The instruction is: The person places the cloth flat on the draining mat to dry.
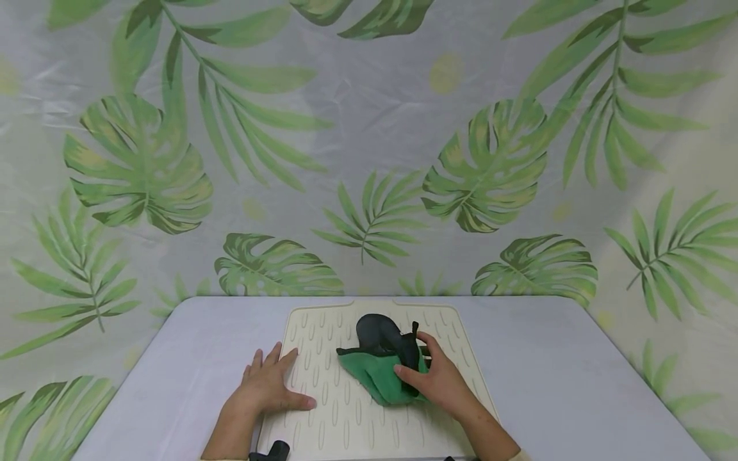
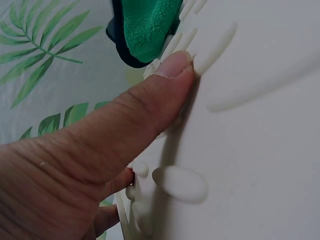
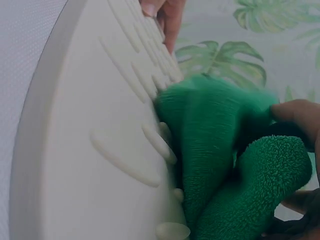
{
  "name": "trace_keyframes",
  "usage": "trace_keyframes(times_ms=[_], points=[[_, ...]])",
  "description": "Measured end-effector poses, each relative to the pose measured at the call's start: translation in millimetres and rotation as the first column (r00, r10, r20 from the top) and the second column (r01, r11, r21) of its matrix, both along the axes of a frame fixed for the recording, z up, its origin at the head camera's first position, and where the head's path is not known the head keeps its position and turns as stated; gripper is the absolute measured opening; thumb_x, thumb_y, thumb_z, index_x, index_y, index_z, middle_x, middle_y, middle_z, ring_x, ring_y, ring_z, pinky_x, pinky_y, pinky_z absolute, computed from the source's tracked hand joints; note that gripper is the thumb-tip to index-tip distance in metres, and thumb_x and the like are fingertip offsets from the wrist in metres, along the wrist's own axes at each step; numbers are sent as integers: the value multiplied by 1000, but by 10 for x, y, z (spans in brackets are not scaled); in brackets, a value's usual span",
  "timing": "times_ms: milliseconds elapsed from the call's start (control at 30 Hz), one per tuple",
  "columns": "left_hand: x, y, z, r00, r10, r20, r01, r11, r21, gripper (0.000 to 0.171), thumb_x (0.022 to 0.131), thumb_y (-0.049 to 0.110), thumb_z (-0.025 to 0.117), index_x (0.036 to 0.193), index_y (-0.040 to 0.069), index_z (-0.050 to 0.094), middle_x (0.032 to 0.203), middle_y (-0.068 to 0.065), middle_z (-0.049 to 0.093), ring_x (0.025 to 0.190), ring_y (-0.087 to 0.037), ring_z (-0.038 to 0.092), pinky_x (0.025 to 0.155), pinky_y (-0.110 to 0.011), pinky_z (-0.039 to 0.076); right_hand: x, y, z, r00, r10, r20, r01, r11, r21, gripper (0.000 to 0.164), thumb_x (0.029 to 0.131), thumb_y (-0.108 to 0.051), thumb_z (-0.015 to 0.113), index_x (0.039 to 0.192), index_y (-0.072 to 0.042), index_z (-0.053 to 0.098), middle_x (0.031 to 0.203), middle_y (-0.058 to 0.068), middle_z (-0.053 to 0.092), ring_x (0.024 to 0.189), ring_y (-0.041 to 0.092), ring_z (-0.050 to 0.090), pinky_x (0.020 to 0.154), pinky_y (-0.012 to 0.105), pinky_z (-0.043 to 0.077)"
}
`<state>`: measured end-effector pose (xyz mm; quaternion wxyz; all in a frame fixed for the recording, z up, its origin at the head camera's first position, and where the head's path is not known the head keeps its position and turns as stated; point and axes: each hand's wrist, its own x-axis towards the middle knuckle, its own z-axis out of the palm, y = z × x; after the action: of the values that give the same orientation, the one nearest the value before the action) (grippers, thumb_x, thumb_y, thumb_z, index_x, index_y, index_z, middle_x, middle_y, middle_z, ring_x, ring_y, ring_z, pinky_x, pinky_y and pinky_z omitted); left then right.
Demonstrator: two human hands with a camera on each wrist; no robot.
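Observation:
My left hand (image 1: 265, 387), fingers spread, rests on the left side of a cream mat (image 1: 323, 426) with raised oblong ridges. In the left wrist view its thumb (image 2: 135, 107) lies against the mat's surface. Over the mat's right half, my right hand (image 1: 441, 381) grips a bunched green terry cloth (image 1: 369, 374) with black edging. The cloth's dark grey side (image 1: 377, 330) is folded up at the top. From the right wrist, the green pile (image 3: 205, 135) appears against the ridges, while part of the gripping hand is out of frame.
The mat lies on a white table (image 1: 536, 365). Behind the table hangs a sheet (image 1: 380, 128) printed with green leaves. A black device part (image 1: 277, 451) shows by the left wrist at the bottom edge.

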<state>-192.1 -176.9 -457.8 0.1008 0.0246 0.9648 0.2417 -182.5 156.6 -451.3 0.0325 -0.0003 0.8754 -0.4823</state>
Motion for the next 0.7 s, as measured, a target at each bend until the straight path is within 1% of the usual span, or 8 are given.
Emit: trace_keyframes(times_ms=[167,300,500,567,700], points=[[3,2,8,1000,1,3,-1,1000,-4,121,57,62,93,154,8,44,164,-32,25,149,-64,10,119,-75,15,4,-10,-6,1000,-1,-16,2,1000,32,86,87,-41,81,156,-13,38,149,25,51,126,43,59,92,54,55],[6,9,15,1000,5,0,-5,1000,-12,122,56,62,93,154,8,45,164,-32,26,149,-64,10,119,-75,16,3,-22,-16,999,16,-34,-15,999,28,85,86,-41,82,155,-14,40,148,23,53,127,42,59,94,54,55],[9,13,23,1000,8,-3,-8,1000,-12,121,56,62,93,153,8,45,164,-32,26,150,-64,10,119,-75,16,-4,-32,-25,996,73,-57,-74,997,-9,85,84,-42,84,154,-18,42,147,16,55,132,40,57,99,55,53],[10,12,25,1000,7,-1,-7,1000,-10,121,56,62,93,154,8,45,164,-32,25,150,-64,10,119,-75,15,1,-31,-21,993,98,-62,-99,995,-17,85,84,-41,84,154,-18,41,147,15,54,133,40,55,100,55,52],[12,9,30,1000,1,6,-1,1000,0,121,57,61,93,154,8,45,164,-32,25,149,-64,9,119,-75,15,17,-31,-7,988,139,-63,-139,990,-1,87,84,-43,84,155,-18,40,148,13,52,134,38,54,99,54,52]])
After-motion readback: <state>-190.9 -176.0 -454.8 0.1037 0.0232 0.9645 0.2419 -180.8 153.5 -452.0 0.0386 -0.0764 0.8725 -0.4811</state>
